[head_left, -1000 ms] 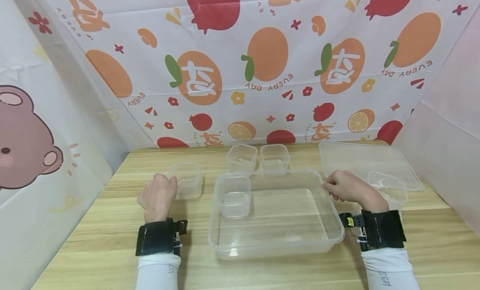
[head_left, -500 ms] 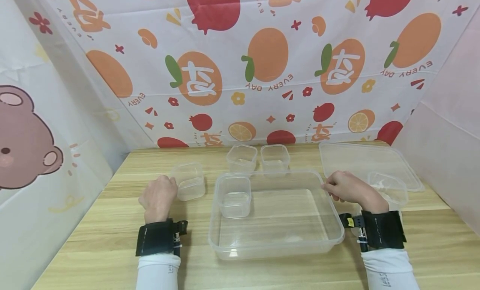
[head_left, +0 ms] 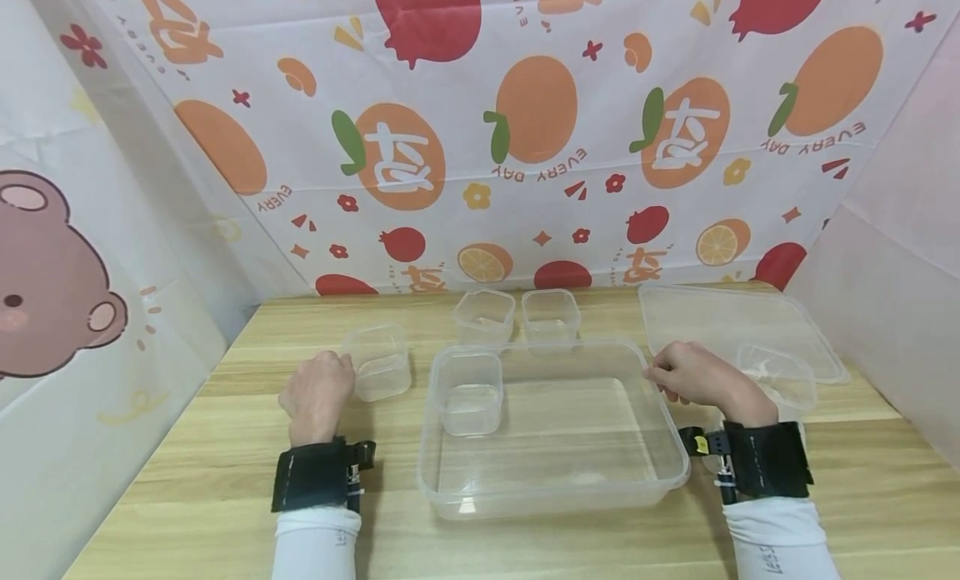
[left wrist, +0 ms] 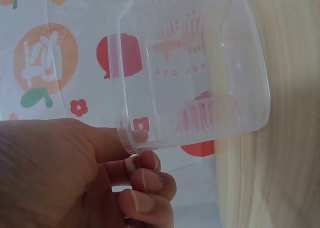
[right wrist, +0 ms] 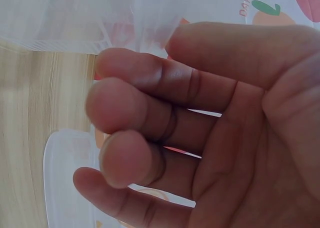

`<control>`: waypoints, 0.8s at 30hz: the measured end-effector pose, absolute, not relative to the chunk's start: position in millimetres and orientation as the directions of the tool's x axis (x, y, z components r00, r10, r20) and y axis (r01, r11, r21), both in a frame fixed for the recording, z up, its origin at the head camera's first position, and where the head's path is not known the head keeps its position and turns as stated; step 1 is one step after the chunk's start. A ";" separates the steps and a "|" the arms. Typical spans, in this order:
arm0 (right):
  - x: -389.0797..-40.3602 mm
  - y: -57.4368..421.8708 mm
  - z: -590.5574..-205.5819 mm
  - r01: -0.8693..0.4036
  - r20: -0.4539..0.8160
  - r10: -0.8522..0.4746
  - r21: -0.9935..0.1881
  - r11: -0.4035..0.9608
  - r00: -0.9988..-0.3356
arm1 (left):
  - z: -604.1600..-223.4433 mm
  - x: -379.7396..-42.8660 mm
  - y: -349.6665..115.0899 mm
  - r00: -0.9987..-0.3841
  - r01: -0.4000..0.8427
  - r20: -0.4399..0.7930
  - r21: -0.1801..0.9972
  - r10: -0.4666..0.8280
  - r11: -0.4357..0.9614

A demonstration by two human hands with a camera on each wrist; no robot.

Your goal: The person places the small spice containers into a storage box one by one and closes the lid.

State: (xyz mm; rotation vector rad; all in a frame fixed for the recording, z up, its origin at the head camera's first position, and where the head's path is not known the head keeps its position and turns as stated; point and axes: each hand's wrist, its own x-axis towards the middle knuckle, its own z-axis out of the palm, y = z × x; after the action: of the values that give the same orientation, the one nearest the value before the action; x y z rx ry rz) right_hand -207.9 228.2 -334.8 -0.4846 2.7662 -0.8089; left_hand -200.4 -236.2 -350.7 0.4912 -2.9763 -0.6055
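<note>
At the left, my left hand (head_left: pixel 318 392) pinches the rim of a small clear plastic container (head_left: pixel 384 382). The left wrist view shows the thumb on one side of this container's (left wrist: pixel 200 78) rim and curled fingertips on the other. My right hand (head_left: pixel 705 376) pinches the right rim of a large clear plastic box (head_left: pixel 555 501) in the middle of the table. Inside that box, at its back left, stands another small clear container (head_left: pixel 471 405). In the right wrist view, thumb and index finger meet at the box wall (right wrist: pixel 65 23), while the other fingers curl loosely.
Two small clear containers, left (head_left: pixel 485 317) and right (head_left: pixel 551 317), stand behind the large box. A large flat clear lid (head_left: pixel 720 313) lies at the back right. Another clear container (head_left: pixel 787 380) is partly hidden behind my right wrist. A printed cloth (head_left: pixel 540 213) hangs behind the table.
The small container in my left hand has shifted slightly right and turned a little, mostly in the first half second. My right hand and the large box stay put.
</note>
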 end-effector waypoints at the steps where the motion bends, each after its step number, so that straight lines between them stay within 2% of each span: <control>1: -207.8 228.1 -335.0 -0.249 -0.116 -0.370 -0.555 0.794 -0.922 | -350.5 -200.4 -236.2 -0.948 -0.293 0.003 0.393 -0.320 0.872; 24: -210.0 229.4 -334.4 -0.257 -0.114 -0.378 -0.554 0.792 -0.919 | -342.7 -202.3 -231.1 -0.944 -0.264 0.074 0.411 -0.320 0.873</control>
State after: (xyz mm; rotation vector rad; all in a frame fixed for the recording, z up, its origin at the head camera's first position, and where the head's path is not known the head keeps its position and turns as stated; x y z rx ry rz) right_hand -210.0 229.4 -334.4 -0.4962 2.7635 -0.8078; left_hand -202.3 -231.1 -342.7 0.4551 -2.9038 -0.6073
